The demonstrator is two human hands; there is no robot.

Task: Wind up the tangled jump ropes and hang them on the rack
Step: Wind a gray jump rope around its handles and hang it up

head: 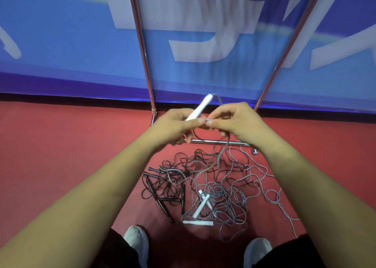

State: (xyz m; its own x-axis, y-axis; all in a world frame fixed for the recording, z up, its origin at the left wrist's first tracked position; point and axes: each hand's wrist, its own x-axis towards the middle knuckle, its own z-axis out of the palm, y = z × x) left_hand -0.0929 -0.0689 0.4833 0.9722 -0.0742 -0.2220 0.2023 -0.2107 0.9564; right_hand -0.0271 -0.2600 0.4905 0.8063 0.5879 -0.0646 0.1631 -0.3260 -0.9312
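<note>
Pulling harder could cinch knots, since the left hand (177,126) grips the white handle (200,107), the right hand (234,119) pinches its cord (221,153) just beside, and that cord trails into the tangle (223,192) below both hands.

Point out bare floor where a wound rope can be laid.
Bare red floor lies left of the black ropes, and right of the grey ropes. Crowded: the tangle between the shoes and the rack base bar.

A blue banner (61,44) with large white lettering (193,29) stands over a red floor (61,156), a pair of pale shoes (136,241) planted well below the banner's edge.
</note>
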